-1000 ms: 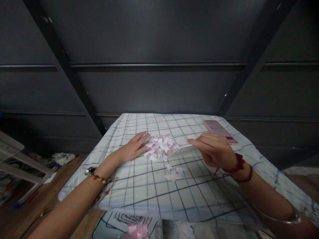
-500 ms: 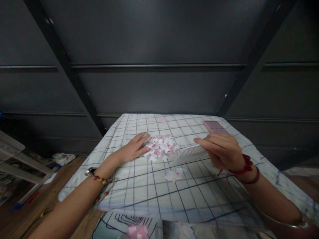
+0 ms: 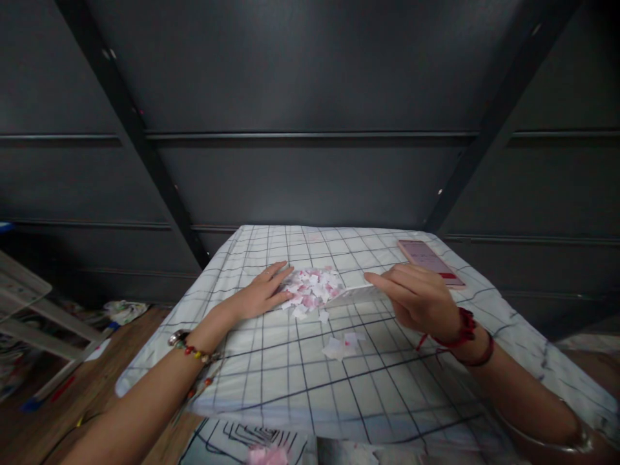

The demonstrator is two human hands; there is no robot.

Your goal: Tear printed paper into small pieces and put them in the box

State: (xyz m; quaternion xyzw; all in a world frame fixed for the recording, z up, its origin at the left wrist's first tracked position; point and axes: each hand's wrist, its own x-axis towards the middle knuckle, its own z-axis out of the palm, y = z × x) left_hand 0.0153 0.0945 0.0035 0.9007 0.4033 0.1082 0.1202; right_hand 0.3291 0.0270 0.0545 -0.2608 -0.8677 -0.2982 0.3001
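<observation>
A heap of small torn paper scraps (image 3: 314, 286), white with pink patches, lies on the checked tablecloth (image 3: 271, 381). My left hand (image 3: 264, 290) rests flat at the heap's left side, fingers spread and touching its edge. My right hand (image 3: 421, 300) is closed on a thin white ridged plate (image 3: 356, 295), held at a slant. The plate's far edge meets the right side of the heap; its exact kind I cannot make out. Nearer to me, a smaller cluster of scraps (image 3: 343, 346) lies apart from the heap.
Beyond my right hand a pink phone (image 3: 429, 258) lies on the cloth. A dark panelled wall (image 3: 310, 181) stands behind the table. Something pink (image 3: 268, 454) shows below the table's front edge. To the left, a pale frame (image 3: 53, 336) stands on the wooden floor.
My right hand has moved left with the white plate, bringing it against the heap and tilting it flatter. More of the phone shows. My left hand stays beside the heap.
</observation>
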